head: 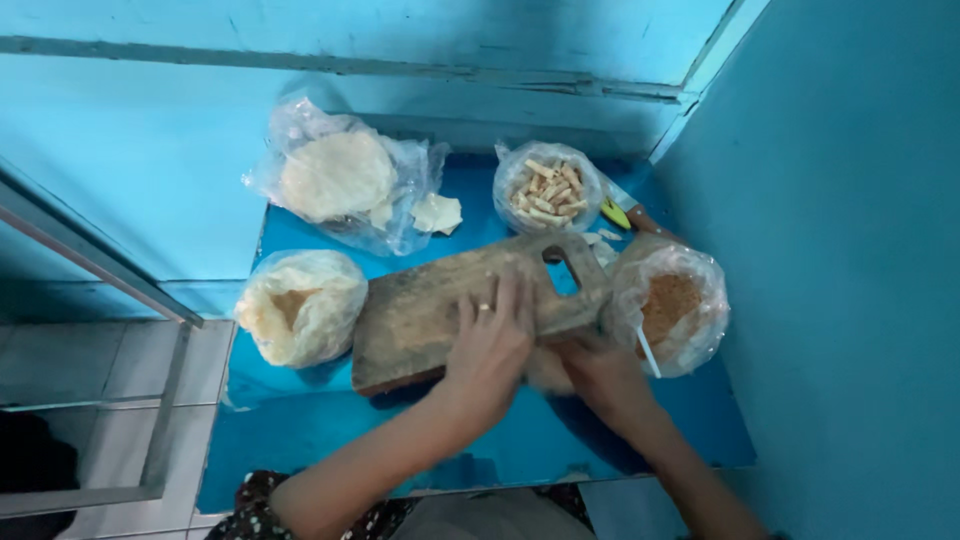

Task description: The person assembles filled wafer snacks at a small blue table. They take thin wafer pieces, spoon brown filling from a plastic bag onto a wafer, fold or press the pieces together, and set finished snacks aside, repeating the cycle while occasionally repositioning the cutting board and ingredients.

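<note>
A worn wooden cutting board [430, 305] with a handle hole lies slanted across the blue surface [500, 440], its near edge casting a shadow. My left hand [490, 345], a ring on one finger, lies on top of the board's near right part, fingers spread over the wood and thumb at the edge. My right hand [600, 375] is at the board's near right corner, its fingers tucked under the wood and blurred. A pale blurred shape shows between the two hands. Beside my right hand sits a clear bag of brown crumbs [672, 305].
A bag of round white crackers [338, 175] stands at the back left, and loose cracker pieces [437, 212] lie beside it. A bag of short pale sticks [548, 190] sits at the back. Another bag of crackers [300, 305] is left of the board. Blue walls close the back and right.
</note>
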Demonstrator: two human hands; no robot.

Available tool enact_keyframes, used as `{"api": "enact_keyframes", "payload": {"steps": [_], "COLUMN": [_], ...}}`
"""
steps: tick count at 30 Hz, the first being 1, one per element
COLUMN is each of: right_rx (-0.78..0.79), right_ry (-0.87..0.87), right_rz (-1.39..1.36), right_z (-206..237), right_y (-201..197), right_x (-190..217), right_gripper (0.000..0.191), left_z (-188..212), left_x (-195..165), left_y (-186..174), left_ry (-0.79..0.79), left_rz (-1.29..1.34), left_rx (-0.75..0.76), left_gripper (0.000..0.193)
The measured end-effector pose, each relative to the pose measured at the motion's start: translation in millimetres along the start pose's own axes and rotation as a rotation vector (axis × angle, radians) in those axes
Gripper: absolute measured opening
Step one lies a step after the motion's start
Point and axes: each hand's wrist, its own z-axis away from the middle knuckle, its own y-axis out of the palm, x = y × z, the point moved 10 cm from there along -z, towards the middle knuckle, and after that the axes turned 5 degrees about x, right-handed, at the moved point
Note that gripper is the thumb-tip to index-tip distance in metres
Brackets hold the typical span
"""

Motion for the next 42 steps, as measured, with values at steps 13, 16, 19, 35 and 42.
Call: {"api": "enact_keyframes", "payload": {"steps": [13,16,19,35,42], "right_rx": [-0.093,-0.153,-0.335,-0.077,0.37], "right_ry": [0.339,0.484,0.401,0.25,0.17], "right_rz": [0.041,-0.035,-0.213,-0.088,-0.926], "right_z": [-52,-49,-42,-85,-118], "right_y": [-74,-98,-131,-111,-32], "right_x": [-55,-64,-61,-14,27], "right_gripper": [0.038,0.037,0.037,0.025,0.02], "left_z": [26,35,46,30,52], "left_x": [-3,-11,-20,-14,88], "left_y": [-23,2,27,55,53], "left_ry": [0.007,0.044,0.085,0.155,-0.313], "left_rz": [-0.023,-0.043,-0.089,0.365,1.822], "left_rx": [-0.127,-0.119,-0.128,0.128,0.021], "left_gripper": [0.07,0.066,0.063,0.106,0.094]}}
